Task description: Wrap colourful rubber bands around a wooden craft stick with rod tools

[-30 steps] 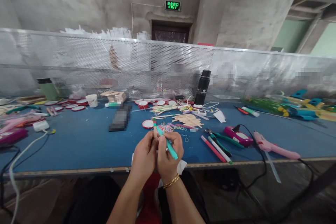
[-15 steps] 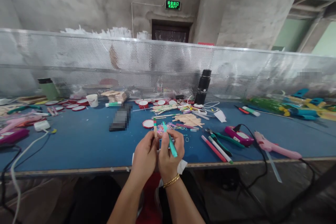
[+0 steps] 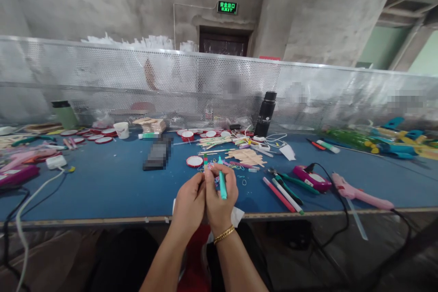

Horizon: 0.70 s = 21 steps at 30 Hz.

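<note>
My left hand (image 3: 189,200) is closed on a wooden craft stick (image 3: 205,160), held upright with red and green bands coloured near its top end. A teal marker pen (image 3: 222,185) is gripped in my right hand (image 3: 221,196), slanting with its tip up and away from me. The two hands touch, and my right fingers lie against the stick, hiding its lower part. Behind them are a pile of small coloured rubber bands (image 3: 236,164), partly covered by my hand, and a round white disc with a red rim (image 3: 195,161).
Plain craft sticks (image 3: 248,156) lie beyond my hands, near a black bottle (image 3: 265,116). To the right are a pink marker (image 3: 278,195), green-handled pliers (image 3: 290,187) and a pink glue gun (image 3: 361,193) with cable. A phone (image 3: 158,154) lies left on the blue table (image 3: 112,191).
My right hand has moved up and closer to the stick, and the marker has turned more upright. The stick has shifted slightly right, with less of it showing.
</note>
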Tool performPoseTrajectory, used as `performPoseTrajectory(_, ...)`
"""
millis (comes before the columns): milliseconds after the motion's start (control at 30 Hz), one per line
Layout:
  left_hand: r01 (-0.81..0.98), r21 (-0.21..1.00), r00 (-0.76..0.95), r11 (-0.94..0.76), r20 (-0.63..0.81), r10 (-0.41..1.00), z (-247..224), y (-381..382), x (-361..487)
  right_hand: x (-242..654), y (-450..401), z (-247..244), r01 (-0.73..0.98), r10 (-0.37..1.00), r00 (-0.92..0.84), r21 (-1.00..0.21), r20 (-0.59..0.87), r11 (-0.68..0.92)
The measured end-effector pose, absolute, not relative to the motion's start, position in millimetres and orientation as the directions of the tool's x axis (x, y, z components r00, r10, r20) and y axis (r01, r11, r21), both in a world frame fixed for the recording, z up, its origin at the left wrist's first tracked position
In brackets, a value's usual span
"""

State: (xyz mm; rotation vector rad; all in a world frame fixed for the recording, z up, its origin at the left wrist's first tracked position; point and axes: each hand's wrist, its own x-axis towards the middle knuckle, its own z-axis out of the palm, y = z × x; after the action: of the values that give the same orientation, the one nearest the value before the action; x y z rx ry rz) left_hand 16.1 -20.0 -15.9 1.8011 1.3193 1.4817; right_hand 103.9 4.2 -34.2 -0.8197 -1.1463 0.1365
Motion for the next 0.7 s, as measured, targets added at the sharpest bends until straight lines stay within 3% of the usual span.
performPoseTrajectory(700, 0.441, 0.764, -0.012, -0.472, 0.531, 0.847, -19.5, -21.4, 13.7, 103.4, 2.3, -33.5, 0.328, 0.465, 0.420, -0.608, 0.780, 0.723)
